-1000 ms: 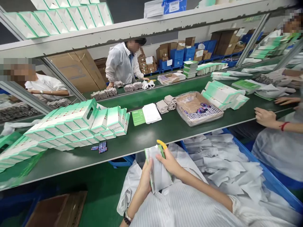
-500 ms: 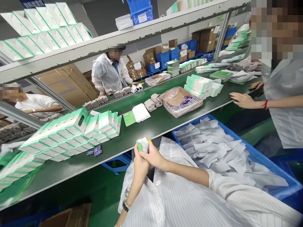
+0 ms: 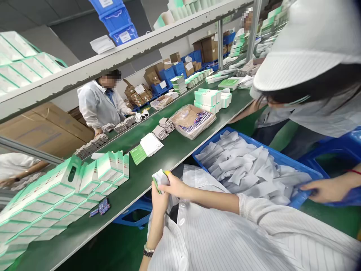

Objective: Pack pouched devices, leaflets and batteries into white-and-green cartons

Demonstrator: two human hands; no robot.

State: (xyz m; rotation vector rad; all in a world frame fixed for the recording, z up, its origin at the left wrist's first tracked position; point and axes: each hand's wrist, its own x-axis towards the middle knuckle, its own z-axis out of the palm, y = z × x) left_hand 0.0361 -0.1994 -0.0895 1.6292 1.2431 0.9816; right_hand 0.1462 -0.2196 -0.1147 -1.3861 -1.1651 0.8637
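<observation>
My left hand [image 3: 159,197] is closed around the lower left side of a small white and green folded packet [image 3: 161,178], in front of my chest near the bench edge. My right hand [image 3: 176,186] pinches the same packet from the right, its thumb across the front. Beyond them on the green bench [image 3: 146,169] lie a green booklet [image 3: 138,154] and a stack of white papers [image 3: 151,144]. Batteries [image 3: 100,207] rest near the bench edge, beside stacked white and green boxes [image 3: 42,199].
A blue bin [image 3: 307,171] of pale pouches stands right of me, a co-worker's hand [image 3: 327,190] at its rim. Grey folded bundles [image 3: 163,128] and a plastic-lined battery tray [image 3: 193,120] sit farther along the bench. A shelf rail [image 3: 124,51] crosses above.
The view has shifted right. The co-worker at the right has bent down, with a hand now at the blue bin. The packet between my hands has tilted.
</observation>
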